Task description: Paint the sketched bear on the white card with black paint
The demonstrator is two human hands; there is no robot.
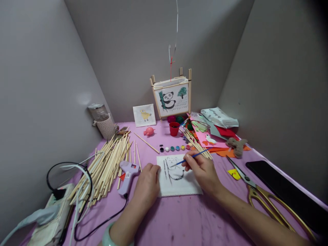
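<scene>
A blue paintbrush (196, 154) is pinched in my right hand (202, 169), its tip on a white sheet (189, 186). The sheet carries a black outline of a panda beside upright strokes. My left hand (148, 182) rests at the sheet's left edge, its fingers bent together; whether they grip the edge is hidden. Behind the sheet lies a row of small paint pots (172, 148). Farther back stands a red cup (174, 129) of dark liquid. A stick-framed lantern with a painted panda panel (172, 100) hangs from a red string.
Wooden sticks (110, 164), a lilac glue gun (128, 177) and a power strip (52, 218) with cables lie left. Scissors (252, 184), a black phone-like slab (284, 193) and coloured paper (200, 135) are right. A chick picture (145, 115) leans behind.
</scene>
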